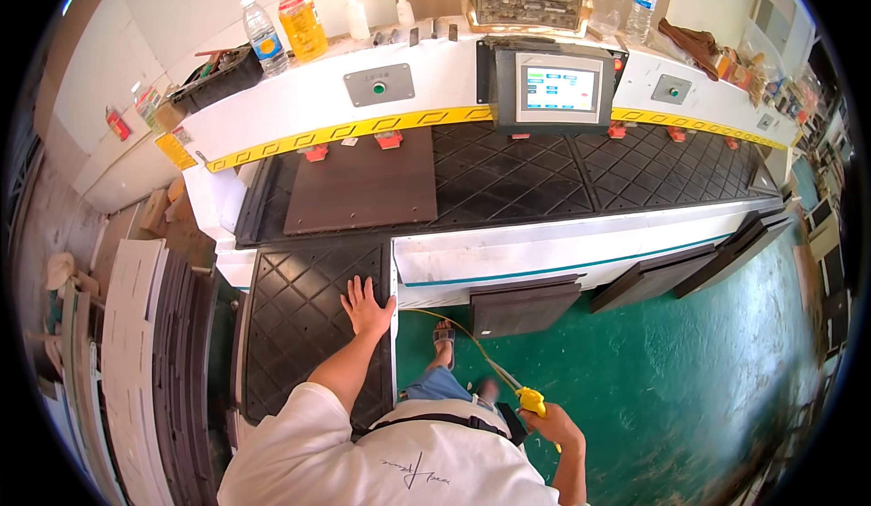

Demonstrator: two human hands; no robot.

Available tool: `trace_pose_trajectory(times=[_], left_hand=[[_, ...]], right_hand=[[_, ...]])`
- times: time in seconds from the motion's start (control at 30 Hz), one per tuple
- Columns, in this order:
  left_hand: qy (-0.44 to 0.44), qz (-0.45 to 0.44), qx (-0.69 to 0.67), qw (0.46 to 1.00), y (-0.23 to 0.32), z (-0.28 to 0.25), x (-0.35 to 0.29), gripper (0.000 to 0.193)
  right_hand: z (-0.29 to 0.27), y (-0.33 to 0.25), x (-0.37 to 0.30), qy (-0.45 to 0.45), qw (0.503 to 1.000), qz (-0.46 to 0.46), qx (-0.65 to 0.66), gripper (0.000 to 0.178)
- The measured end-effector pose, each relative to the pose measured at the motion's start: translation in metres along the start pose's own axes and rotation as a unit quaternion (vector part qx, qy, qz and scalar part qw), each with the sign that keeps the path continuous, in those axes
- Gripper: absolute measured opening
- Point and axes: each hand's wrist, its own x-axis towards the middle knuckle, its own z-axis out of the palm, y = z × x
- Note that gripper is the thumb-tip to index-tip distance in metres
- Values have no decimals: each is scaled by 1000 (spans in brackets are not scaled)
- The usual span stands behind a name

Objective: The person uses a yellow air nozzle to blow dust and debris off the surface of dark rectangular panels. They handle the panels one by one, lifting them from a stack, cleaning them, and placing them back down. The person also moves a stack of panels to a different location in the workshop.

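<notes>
My left hand [366,306] lies flat with fingers spread on the black, diamond-grooved side table [308,343], near its right edge. Down by my right side, my right hand [556,424] is closed around a yellow air blow gun [532,402]. A thin yellow hose [463,328] runs near the gun and across toward the machine's base. Beyond my left hand, a dark brown panel [363,184] rests on the black bed [517,179] of a long white machine, under its yellow-striped beam [299,141].
A control screen [557,88] hangs from the beam, and red clamps [388,140] sit below it. Brown panels [524,308] lean against the machine's front on the green floor [626,388]. Stacked boards [136,343] stand at left. Bottles [302,20] and a tool tray [218,79] top the beam.
</notes>
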Motion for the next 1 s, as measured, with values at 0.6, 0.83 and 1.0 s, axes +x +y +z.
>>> trace_pose_trajectory(times=[0.6, 0.83, 1.0], left_hand=[[-11, -7, 10, 1000, 6, -6, 0, 86], [19, 4, -23, 1000, -4, 6, 2, 80], [52, 26, 3, 998, -11, 20, 6, 73]], right_hand=[[-2, 1, 5, -45, 997, 39, -40, 26], [2, 17, 12, 3, 999, 14, 48, 25], [5, 19, 14, -4, 1000, 4, 20, 25]])
